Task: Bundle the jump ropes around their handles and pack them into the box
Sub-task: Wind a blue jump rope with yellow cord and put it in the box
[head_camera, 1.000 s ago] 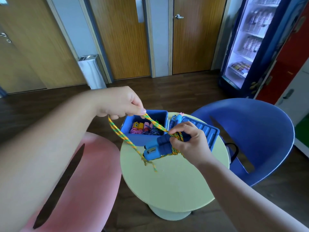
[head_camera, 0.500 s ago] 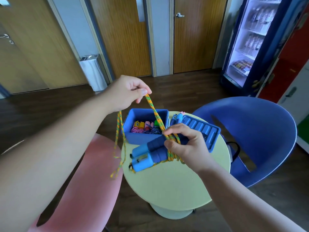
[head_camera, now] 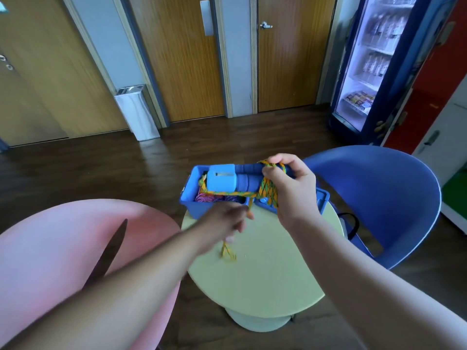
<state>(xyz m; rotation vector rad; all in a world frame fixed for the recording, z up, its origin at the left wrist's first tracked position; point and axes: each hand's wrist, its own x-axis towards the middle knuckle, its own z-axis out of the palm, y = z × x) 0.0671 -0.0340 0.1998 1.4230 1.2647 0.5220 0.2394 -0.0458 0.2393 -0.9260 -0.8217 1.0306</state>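
We see two blue handles side by side, lying flat in the air just over the box. An orange and green rope is wound many times round their thin end. One loose bit hangs down in front. The blue box is open, and pink and purple bundles lie inside it.

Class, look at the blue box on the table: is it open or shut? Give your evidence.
Open. The blue box has no lid on top, and bundled ropes show inside it.
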